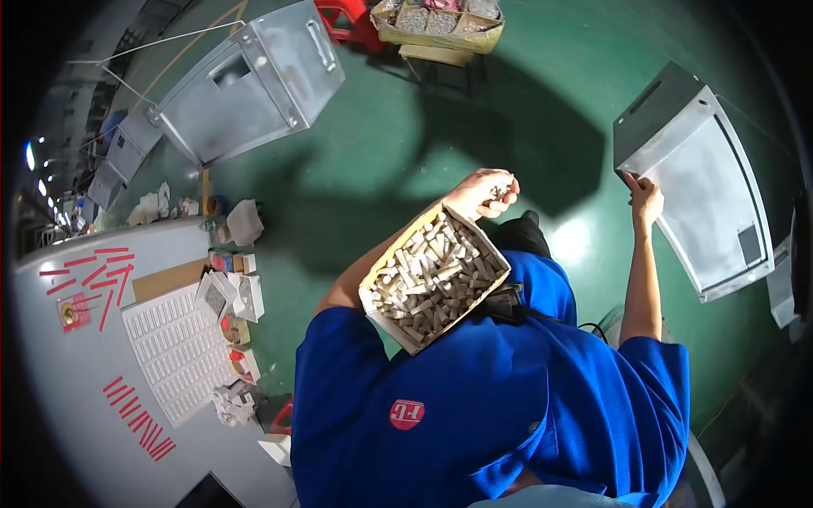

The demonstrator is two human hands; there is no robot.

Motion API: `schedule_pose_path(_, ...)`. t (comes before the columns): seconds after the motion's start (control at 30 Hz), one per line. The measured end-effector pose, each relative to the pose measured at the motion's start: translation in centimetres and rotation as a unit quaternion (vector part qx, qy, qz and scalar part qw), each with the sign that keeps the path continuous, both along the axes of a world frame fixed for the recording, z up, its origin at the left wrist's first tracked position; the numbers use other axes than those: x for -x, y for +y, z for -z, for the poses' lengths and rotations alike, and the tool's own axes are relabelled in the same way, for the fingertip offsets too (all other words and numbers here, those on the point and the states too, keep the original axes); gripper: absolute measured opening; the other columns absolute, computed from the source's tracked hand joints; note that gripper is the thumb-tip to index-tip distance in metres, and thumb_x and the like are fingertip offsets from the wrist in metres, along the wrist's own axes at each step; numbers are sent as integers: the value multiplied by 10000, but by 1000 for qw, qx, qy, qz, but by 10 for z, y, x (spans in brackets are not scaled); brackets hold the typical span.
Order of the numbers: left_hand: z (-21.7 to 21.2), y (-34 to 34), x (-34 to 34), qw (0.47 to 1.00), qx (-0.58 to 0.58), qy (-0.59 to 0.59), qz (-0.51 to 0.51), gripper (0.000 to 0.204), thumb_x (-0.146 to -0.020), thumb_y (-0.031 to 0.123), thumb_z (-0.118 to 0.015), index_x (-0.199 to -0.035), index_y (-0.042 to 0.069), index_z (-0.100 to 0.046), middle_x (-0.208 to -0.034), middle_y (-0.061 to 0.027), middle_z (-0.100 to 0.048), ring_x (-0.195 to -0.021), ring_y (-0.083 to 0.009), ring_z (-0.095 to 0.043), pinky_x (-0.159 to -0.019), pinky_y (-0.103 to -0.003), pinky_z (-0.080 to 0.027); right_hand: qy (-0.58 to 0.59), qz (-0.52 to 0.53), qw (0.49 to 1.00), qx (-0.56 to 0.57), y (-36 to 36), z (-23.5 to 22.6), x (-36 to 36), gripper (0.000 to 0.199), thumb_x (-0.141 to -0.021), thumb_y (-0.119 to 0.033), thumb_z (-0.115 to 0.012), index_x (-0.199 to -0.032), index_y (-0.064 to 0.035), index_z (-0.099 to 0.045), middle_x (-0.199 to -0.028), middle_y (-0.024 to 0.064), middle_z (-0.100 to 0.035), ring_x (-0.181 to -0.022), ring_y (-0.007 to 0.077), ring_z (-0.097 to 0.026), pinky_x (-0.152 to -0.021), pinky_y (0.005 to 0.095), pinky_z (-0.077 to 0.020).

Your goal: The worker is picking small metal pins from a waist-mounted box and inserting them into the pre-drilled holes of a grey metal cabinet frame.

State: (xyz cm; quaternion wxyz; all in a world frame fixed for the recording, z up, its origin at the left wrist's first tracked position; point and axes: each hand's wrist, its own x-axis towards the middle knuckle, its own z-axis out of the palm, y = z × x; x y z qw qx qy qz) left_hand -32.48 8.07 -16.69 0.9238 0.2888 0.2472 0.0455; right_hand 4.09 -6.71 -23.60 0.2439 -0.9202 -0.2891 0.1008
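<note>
An open cardboard box (412,345) full of short, pale cylindrical plugs (436,267) rests on my left forearm, against my body. Beyond its far corner, my left hand (483,193) is curled, palm up, around a few small pale pieces that look like the same plugs. My right hand (647,201) reaches out to the near left corner of a grey metal cabinet (707,199) hanging at the right. Its fingers are pinched together at the cabinet's edge; whatever is between them is too small to make out.
Another grey metal cabinet (246,93) hangs at the upper left on a wire frame. Far ahead, a bin of small parts (440,21) stands by a red stool (343,21). On the left, a table (51,339) bears red strips (140,415) and a white label sheet (174,347).
</note>
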Motion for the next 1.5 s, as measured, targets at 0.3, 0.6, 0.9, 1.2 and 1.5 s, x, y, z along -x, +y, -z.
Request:
schedule_pose_path(0.3,6,8,7,997,2,5,-77,233,-954,200,-425,-885,11,-543,-742,-31,-522,-506,-55,-385,-411,-181,-279,-2,2,991,132,15,-24,-42,596,-761,-613,-621,-617,-34,-642,-491,61,-556,-452,169,-568,-531,320,-473)
schedule_pose_path(0.6,-27,52,-33,992,22,-6,-126,239,-952,205,-424,-878,9,-538,-695,-32,-502,-486,-63,-363,-411,-192,-268,285,-332,893,-108,122,-144,56,301,-824,-256,-700,-703,10,-624,-567,48,-540,-491,70,-512,-473,245,-429)
schedule_pose_path(0.9,-39,81,-2,969,-26,34,-243,199,-938,236,-492,-949,45,-547,-712,10,-470,-508,-43,-359,-442,-180,-264,131,-662,734,-79,266,-184,190,207,-717,-186,-698,-850,-31,-663,-782,96,-655,-694,230,-651,-623,346,-503)
schedule_pose_path(1.2,-23,36,33,932,-17,9,-363,211,-954,244,-446,-935,48,-521,-724,-11,-483,-513,-37,-373,-405,-178,-265,246,-730,634,-75,252,-125,221,163,-698,-49,-691,-853,-1,-683,-778,102,-614,-730,217,-627,-671,323,-490)
schedule_pose_path(1.5,-23,35,61,883,-43,45,-465,255,-957,216,-445,-1016,-14,-537,-714,-3,-476,-502,-43,-359,-397,-177,-255,422,-563,646,-295,347,-106,271,66,-772,10,-700,-829,8,-667,-759,22,-642,-672,65,-575,-632,213,-484)
